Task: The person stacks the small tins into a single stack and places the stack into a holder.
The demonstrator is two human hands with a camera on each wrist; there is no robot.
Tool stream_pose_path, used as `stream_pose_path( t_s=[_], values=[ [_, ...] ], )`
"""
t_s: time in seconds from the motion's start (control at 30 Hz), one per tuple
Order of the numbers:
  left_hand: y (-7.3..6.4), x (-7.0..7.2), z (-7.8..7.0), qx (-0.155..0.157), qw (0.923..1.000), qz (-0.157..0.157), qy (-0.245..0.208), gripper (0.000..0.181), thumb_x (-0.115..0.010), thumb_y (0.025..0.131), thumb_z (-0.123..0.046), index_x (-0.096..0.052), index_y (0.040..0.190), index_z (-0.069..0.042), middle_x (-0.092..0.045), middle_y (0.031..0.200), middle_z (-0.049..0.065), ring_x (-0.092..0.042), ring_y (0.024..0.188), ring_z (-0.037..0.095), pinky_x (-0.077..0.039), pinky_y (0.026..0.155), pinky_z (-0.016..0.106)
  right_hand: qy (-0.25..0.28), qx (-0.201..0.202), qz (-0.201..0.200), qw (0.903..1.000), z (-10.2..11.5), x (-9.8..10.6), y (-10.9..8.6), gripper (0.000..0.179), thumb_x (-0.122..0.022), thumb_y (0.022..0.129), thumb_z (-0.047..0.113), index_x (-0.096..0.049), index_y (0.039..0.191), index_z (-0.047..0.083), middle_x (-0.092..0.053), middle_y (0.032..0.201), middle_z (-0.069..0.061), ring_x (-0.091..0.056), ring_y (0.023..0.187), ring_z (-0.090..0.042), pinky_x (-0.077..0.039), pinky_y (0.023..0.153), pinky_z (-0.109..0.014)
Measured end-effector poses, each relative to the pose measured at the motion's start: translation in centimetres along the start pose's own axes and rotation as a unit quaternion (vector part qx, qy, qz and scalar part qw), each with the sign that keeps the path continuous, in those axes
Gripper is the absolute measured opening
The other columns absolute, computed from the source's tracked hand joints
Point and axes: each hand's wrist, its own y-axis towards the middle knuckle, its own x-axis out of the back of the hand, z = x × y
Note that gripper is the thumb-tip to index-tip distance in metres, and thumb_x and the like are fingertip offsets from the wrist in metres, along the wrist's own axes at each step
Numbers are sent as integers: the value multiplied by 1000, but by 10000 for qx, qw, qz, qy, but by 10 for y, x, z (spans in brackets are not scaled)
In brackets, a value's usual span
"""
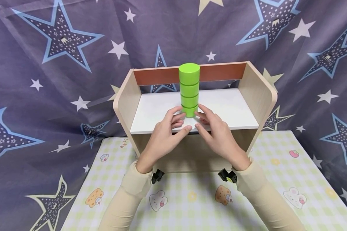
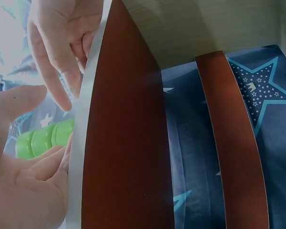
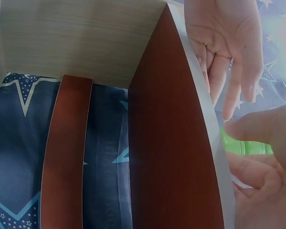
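A tall stack of bright green round pieces (image 1: 189, 86), several tiers high with a flat top, stands upright on the white shelf board (image 1: 228, 106). My left hand (image 1: 169, 130) is at the left of its base, fingers loosely bent and fingertips right by the lowest tier. On the other side, my right hand (image 1: 215, 133) mirrors it, its thumb nearer the shelf's front edge. Neither hand grips the stack. In the left wrist view the green stack (image 2: 45, 138) shows sideways beyond the fingers; in the right wrist view the green stack (image 3: 248, 145) is partly hidden by a hand.
The shelf unit has pale wood side panels (image 1: 258, 93) and a reddish-brown back rail (image 1: 159, 76). Below the board is an open compartment (image 1: 191, 154). The unit stands on a checked tablecloth (image 1: 179, 215), in front of a star-patterned curtain (image 1: 98, 19).
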Motion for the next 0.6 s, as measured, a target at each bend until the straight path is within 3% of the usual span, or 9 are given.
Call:
stream_pose_path(
  t_s=[0.33,0.6],
  values=[
    [-1,-2,-2,59,9997,112,195,63,-69,95,-40,-43,148,-18,-60,137,2,-63,113,16,-50,98,27,-175,-3,16,9998,1,0,-2,61,-66,97,6,-39,152,3,-61,135,-13,-65,112,-26,-55,93,-39],
    [-7,-5,-1,-644,9972,-347,-142,52,-72,95,-22,-51,140,-5,-66,125,8,-64,110,17,-53,94,25,143,325,-495,9981,2,3,-8,48,-70,94,4,-53,139,2,-67,125,-10,-65,110,-23,-57,90,-36]
  ],
)
